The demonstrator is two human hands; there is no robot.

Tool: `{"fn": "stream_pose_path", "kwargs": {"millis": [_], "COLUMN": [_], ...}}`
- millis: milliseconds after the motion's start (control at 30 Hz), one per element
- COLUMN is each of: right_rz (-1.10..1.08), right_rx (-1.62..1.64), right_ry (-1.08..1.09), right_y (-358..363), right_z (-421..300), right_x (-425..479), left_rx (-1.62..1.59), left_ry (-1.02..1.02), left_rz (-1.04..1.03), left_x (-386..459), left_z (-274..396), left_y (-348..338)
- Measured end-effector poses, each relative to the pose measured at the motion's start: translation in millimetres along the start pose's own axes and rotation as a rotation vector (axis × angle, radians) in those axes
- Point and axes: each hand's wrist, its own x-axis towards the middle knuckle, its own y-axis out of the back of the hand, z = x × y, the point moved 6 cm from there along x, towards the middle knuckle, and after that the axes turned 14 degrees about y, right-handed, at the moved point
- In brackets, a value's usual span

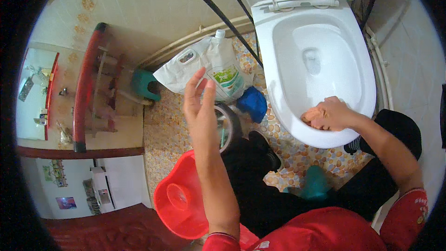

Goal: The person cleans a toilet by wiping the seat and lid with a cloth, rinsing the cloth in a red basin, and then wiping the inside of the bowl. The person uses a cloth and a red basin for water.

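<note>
My right hand (331,113) is closed on an orange-brown cloth (312,115) and presses it on the inner front rim of a white toilet bowl (320,73). The seat and lid are raised at the back. My left hand (199,103) is lifted to the left of the toilet, with its fingers apart and nothing in it. Beyond that hand stands a large white refill pouch (226,76) with a white cap and a green printed panel. A blue plastic object (253,104) lies between the pouch and the toilet.
A red plastic basin (188,216) holds a smaller red container (178,196). A round dark-rimmed container (228,129) stands near my leg. A teal stool (143,84) is by the wall, and black poles (223,17) slant beside the toilet. Pipes (379,66) run along the right wall.
</note>
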Motion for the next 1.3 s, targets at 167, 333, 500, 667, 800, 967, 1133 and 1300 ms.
{"fn": "stream_pose_path", "kwargs": {"millis": [167, 333, 500, 667, 800, 967, 1133, 1300], "right_rz": [-0.167, 0.042, 0.358, 0.734, 1.307, 0.953, -0.003, 0.077], "right_rx": [0.215, 0.150, 0.209, 0.291, 0.338, 0.294, 0.363, 0.469], "right_ry": [0.149, 0.164, 0.069, -0.139, -0.272, 0.211, 0.442, 0.329], "right_y": [6.7, -5.1, 0.8, 48.8, 81.8, 45.0, 7.6, -2.1], "right_z": [14.4, -0.4, 18.0, 82.4, 101.1, 69.8, -32.7, -18.8], "right_x": [0.8, 21.0, 89.9, 173.7, 196.1, 178.2, 65.3, 45.5], "left_rx": [-0.140, -0.174, -0.246, -0.197, -0.240, -0.267, -0.270, -0.247], "left_ry": [0.028, 0.056, 0.083, 0.118, 0.156, 0.138, 0.148, 0.135], "left_rz": [0.034, 0.059, 0.074, 0.064, 0.091, 0.113, 0.064, 0.055], "left_x": [6.7, 6.0, 9.3, 12.0, 12.8, 14.0, 9.5, 6.0], "left_z": [-9.9, -14.4, -13.5, -17.3, -26.1, -26.0, -17.3, -15.4], "left_y": [25.4, 39.1, 34.8, 29.9, 41.9, 47.5, 40.3, 32.8]}}
